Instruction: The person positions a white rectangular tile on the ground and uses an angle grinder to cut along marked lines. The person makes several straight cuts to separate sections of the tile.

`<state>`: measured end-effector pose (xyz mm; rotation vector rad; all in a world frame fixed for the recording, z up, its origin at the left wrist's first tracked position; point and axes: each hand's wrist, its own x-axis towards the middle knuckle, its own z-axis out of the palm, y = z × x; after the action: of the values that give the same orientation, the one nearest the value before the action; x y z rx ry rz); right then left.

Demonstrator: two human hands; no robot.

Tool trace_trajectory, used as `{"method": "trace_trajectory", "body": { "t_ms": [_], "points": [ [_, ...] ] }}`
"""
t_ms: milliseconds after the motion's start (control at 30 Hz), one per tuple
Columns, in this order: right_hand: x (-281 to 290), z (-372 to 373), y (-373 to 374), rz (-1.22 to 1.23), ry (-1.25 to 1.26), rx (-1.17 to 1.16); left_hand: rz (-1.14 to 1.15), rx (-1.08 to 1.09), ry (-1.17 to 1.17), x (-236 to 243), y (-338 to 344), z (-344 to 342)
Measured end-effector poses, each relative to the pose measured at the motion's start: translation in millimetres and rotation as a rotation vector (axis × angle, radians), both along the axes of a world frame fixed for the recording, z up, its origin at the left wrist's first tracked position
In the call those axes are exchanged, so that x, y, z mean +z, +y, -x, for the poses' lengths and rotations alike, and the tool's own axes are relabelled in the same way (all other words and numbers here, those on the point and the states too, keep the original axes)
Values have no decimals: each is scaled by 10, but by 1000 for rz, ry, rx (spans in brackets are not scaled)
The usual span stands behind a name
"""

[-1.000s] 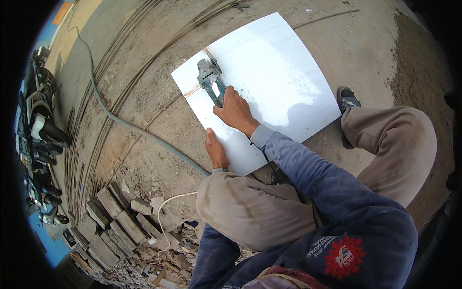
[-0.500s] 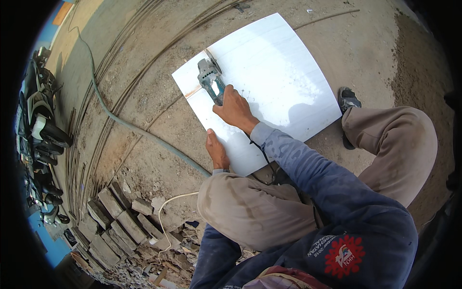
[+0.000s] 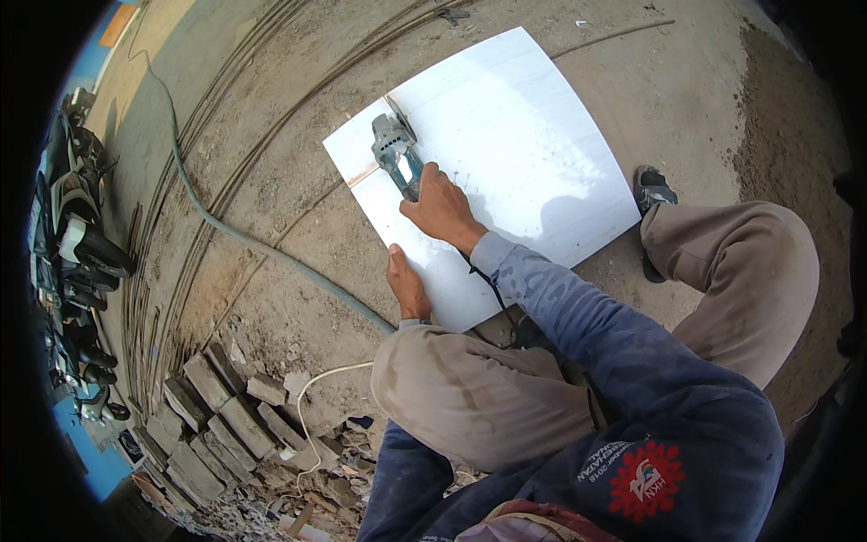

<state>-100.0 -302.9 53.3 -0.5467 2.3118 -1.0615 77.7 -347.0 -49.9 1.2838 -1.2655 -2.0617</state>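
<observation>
A large glossy white tile point(image 3: 533, 135) lies tilted in front of me. My right hand point(image 3: 441, 208) is closed round the body of a teal and grey angle grinder point(image 3: 396, 152), whose disc point(image 3: 400, 117) stands edge-on over the tile near its far-left edge. A thin brownish line shows on the tile at both ends of the grinder's path. With the thumb on top, my left hand point(image 3: 409, 287) grips the tile's near-left edge; its other fingers are hidden underneath. From the grinder a black cord point(image 3: 492, 287) runs back under my right forearm.
Long metal rods point(image 3: 262, 135) and a grey-green hose point(image 3: 271, 248) cross the dirt on the left. Stacked grey blocks point(image 3: 217, 415) and rubble lie at the lower left, near a pale cable point(image 3: 316, 379). Parked motorbikes point(image 3: 81, 235) line the far left. My shoe point(image 3: 655, 188) stands beside the tile's right corner.
The grinder has shifted slightly toward me, and a short brown line now shows at the tile's far edge beyond the disc. My left hand keeps its place on the edge.
</observation>
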Motion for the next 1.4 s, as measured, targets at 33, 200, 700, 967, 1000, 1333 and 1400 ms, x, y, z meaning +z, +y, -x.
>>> {"method": "trace_trajectory", "body": {
  "t_ms": [33,200,700,967,1000,1333,1400],
  "points": [
    [0,-6,1,5,7,1,-34,8,31,-1,2,-1],
    [9,1,-4,-1,-4,-9,-17,6,7,-14,-7,-1],
    [-11,38,-84,7,48,-25,37,-18,-9,-64,-23,-22],
    [-30,102,-160,16,53,-16,28,-10,-29,25,-4,-8],
    [-31,108,-167,9,47,-17,31,-13,-33,27,-4,-7],
    [-10,177,-220,27,40,-10,-28,4,-14,-29,-14,-27],
    [-6,187,-235,28,50,-17,23,-10,-48,-30,-21,-28]
  ]
}}
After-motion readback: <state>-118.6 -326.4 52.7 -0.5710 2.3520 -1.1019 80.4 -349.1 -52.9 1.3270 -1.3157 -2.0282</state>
